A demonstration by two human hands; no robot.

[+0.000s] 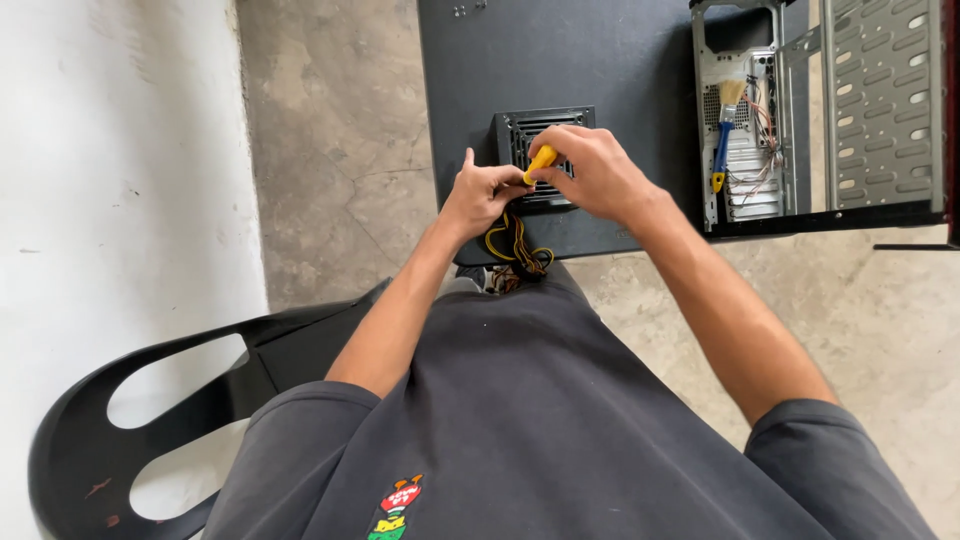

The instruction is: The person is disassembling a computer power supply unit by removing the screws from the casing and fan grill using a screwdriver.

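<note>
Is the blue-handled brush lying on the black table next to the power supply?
No, the blue-handled brush rests inside the open computer case, apart from the power supply under the hands.

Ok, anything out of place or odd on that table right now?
One oddity: a blue-handled paintbrush lies inside the open grey metal computer case. Black and yellow wires dangle loose off the black table's edge, below the black vented box.
</note>
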